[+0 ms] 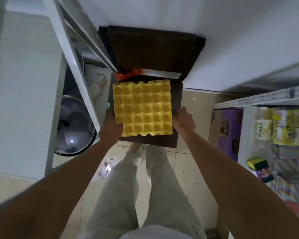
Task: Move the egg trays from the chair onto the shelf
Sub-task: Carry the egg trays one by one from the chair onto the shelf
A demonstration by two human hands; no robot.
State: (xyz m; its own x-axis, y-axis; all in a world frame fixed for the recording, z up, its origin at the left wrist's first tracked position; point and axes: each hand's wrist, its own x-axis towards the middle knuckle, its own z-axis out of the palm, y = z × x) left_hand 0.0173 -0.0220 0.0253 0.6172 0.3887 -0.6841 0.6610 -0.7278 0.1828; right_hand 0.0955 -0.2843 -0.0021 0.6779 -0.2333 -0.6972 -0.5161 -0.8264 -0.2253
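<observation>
- Yellow egg tray [142, 108], its cups all empty, lies over the dark brown chair [150, 49] seat, filling most of it; whether it is one tray or a stack cannot be told from above.
- Left hand [110, 130] is closed on the tray's near-left corner, thumb on top, fingers hidden beneath the edge.
- Right hand [184, 120] presses against the tray's right edge near its near-right corner; its fingertips are hidden, so whether it truly clasps the tray cannot be told.
- Whether the tray rests on the seat or is lifted just off it is unclear.
- Orange-red bag [128, 75], mostly hidden, peeks out at the tray's far-left corner against the chair back.
- Metal shelf [259, 99] on the right is cut off by the frame edge and blurred; on it sit a bottle [263, 128], yellow packets [290, 130] and a sponge [256, 163], labels unreadable.
- Purple box [230, 131] stands on the floor beside the shelf.
- Left, a white frame [71, 54] partly hides a steel basin [74, 126], its contents too dim to name.
</observation>
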